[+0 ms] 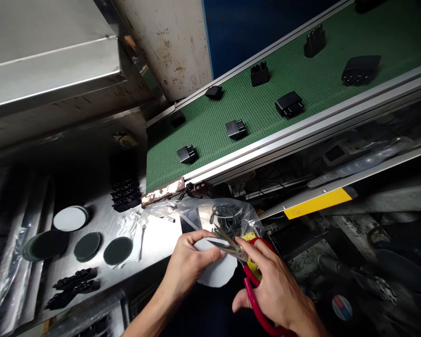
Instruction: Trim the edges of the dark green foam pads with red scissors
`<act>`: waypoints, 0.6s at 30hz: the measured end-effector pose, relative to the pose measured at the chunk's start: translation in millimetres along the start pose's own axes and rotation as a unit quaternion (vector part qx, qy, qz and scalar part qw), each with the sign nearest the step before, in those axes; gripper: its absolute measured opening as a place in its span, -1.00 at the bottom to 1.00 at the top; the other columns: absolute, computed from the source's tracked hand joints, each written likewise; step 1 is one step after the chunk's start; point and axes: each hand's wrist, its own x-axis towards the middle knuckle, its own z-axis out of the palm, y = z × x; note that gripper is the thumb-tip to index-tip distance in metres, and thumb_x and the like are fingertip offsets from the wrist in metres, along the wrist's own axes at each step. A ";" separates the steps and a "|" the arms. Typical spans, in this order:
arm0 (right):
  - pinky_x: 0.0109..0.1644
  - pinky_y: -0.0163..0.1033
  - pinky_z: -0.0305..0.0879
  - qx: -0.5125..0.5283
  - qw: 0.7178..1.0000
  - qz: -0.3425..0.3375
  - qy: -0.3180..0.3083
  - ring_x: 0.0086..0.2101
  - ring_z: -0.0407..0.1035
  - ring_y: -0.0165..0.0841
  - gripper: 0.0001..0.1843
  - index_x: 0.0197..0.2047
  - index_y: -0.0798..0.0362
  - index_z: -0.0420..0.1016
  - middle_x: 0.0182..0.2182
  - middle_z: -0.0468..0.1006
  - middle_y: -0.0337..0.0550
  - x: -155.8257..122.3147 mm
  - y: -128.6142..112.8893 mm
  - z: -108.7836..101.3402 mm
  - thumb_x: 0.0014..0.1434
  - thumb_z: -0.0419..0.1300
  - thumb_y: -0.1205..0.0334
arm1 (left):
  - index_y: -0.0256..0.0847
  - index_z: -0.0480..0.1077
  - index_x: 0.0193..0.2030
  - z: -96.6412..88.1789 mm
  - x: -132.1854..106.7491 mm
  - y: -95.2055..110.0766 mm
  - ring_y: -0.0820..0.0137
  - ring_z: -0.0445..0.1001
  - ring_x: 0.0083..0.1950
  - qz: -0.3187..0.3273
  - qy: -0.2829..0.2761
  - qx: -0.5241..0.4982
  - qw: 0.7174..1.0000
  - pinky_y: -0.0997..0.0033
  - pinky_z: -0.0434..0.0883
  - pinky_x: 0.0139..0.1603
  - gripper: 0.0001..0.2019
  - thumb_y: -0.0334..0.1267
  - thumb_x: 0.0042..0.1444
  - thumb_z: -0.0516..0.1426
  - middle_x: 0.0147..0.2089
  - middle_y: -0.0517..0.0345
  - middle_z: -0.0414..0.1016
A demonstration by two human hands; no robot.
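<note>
Between thumb and fingers, my left hand point(192, 262) pinches a thin white disc point(219, 271) with a slightly uneven lower edge. My right hand point(273, 281) grips red-handled scissors point(250, 285), my thumb standing away from the lower handle. The blades are spread apart and point left, over the upper part of the disc near my left thumb. Whether the lower blade touches the disc I cannot tell. Behind my hands lies a clear plastic bag point(196, 208) with a coil of dark cable point(226, 215). Something yellow point(254, 267) shows behind the scissors.
A green conveyor belt point(210, 135) carries several black plug adapters point(235, 129). On the metal table point(108, 281) at left are dark discs point(118, 251), a stack topped with a white disc point(70, 218), a white glove point(136, 234) and black parts point(72, 290). A yellow strip point(319, 203) marks the shelf edge.
</note>
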 end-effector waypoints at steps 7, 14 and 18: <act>0.24 -0.07 0.21 -0.001 1.000 0.007 -0.002 0.19 0.17 -0.10 0.16 0.31 -0.25 0.11 0.14 0.30 -0.17 -1.0 0.6 0.2 -0.35 0.48 -0.18 | -0.27 0.55 -0.31 -1.7 0.2 0.8 0.33 0.51 -0.42 -0.004 0.008 0.005 1.000 0.43 0.46 -0.31 -0.75 -0.26 -0.17 0.39 -0.35 0.06 0.60; 0.25 0.01 0.17 -0.041 0.999 -0.019 -0.009 0.17 0.15 -0.07 0.25 0.38 -0.23 -0.10 0.10 0.28 -0.10 0.6 -3.2 -0.5 -0.29 0.42 -0.26 | -0.31 0.53 -0.33 -0.4 -2.2 -0.1 0.44 0.42 -0.49 -0.008 0.021 0.023 0.999 0.56 0.38 -0.45 -0.76 -0.32 -0.19 0.37 -0.44 0.12 0.56; 0.23 -0.03 0.20 -0.040 0.999 -0.029 -0.001 0.15 0.19 -0.11 0.20 0.37 -0.25 -0.07 0.08 0.28 -0.12 1.6 -2.9 1.8 -0.26 0.41 -0.24 | -0.31 0.54 -0.33 -0.6 -3.1 1.6 0.46 0.41 -0.47 0.008 0.011 0.023 1.000 0.58 0.38 -0.41 -0.79 -0.34 -0.17 0.36 -0.42 0.12 0.57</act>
